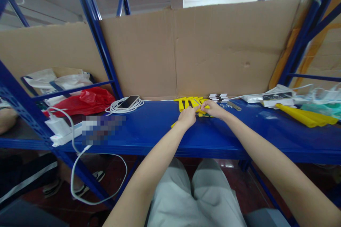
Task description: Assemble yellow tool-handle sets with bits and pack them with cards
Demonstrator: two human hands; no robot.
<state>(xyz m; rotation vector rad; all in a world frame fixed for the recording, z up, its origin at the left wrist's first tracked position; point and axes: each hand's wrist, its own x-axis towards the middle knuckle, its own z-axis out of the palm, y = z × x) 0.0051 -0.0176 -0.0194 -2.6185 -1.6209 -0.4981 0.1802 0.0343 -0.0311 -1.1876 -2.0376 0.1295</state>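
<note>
My left hand (188, 116) is closed around a yellow plastic piece that looks like a handle; its end (173, 125) pokes out below the wrist side. Close by on the right, my right hand (213, 109) has its fingers pinched together at the left fingertips. Whatever they pinch is too small to make out. Just behind both hands lies a row of yellow plastic handles (181, 105) on the blue shelf (154, 124). To the right are small stacked black-and-white packets (218, 97) and flat grey metal strips (234, 105).
A phone (129, 102) rests on a coiled white cable (114, 106). At left are a red plastic bag (85, 101) and a power strip (66, 134). More yellow pieces (306, 114) lie at right. Cardboard (138, 56) backs the shelf; another person's leg (29, 181) shows at left.
</note>
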